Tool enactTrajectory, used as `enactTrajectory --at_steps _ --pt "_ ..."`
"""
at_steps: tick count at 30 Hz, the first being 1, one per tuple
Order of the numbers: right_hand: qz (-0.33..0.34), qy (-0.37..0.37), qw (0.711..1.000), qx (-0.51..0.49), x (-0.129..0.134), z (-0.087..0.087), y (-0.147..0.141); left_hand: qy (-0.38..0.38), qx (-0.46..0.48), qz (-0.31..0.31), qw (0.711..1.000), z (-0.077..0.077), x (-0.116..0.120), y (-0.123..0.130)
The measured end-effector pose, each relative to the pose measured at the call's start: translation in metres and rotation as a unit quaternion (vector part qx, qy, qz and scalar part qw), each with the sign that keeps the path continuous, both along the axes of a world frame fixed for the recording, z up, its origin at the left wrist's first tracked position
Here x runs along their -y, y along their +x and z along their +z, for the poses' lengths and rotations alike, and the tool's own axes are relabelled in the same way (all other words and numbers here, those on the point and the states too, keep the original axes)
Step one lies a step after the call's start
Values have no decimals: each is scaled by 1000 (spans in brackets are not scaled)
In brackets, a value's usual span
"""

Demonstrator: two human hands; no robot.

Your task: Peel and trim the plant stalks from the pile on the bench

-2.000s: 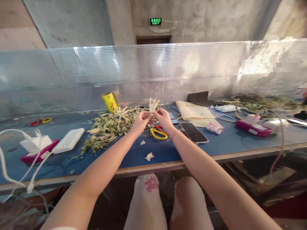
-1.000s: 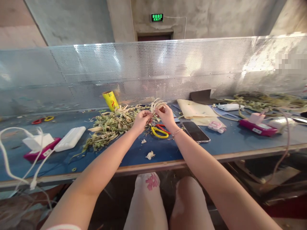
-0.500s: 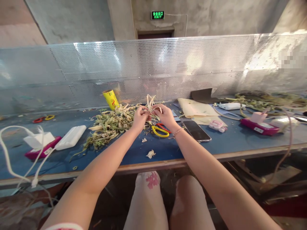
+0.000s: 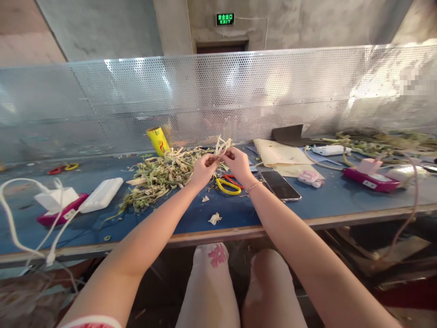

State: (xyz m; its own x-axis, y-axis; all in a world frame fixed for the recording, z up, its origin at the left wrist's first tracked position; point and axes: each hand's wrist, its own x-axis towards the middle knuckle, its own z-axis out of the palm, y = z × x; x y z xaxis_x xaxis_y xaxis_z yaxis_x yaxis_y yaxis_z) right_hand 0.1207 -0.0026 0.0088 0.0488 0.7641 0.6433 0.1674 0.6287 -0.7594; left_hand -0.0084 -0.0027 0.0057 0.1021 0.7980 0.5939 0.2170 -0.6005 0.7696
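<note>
Pale, dry plant strips [image 4: 222, 145] stick up from between my two hands, above the blue table [image 4: 191, 223]. My left hand [image 4: 204, 170] pinches them at their lower end. My right hand [image 4: 238, 163] is closed on the same strips, its fingertips touching or nearly touching the left ones. To the left of my hands lies a heap of dried green and straw-coloured plant stems [image 4: 160, 177]. Yellow-and-red-handled scissors [image 4: 228, 187] rest just below my hands, their blades hidden. Two pale scraps, one of them a crumpled flake [image 4: 215, 218], lie nearer the table edge.
A yellow tube [image 4: 158, 141] leans behind the heap. A phone [image 4: 280, 185], a pink case [image 4: 310, 178] and tan paper [image 4: 282, 155] lie right. Magenta power strips [image 4: 372, 180] with cables sit on both sides. A perforated metal screen [image 4: 191, 100] runs along the back.
The strips' upper ends have tilted to the right. My right hand has turned and shifted slightly, and the fingertips of both hands have come closer together.
</note>
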Motion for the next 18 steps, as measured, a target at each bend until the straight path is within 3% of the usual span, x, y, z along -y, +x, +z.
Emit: enactTrajectory --at_steps 8,14,18 --pt "-74 43 994 69 3 -2 -7 58 -94 66 992 -2 0 -1" --pt "-19 88 991 94 0 -4 -5 28 -46 58 997 1 2 -2" --pt "-28 127 984 118 -6 -8 -4 5 5 43 999 2 1 -2"
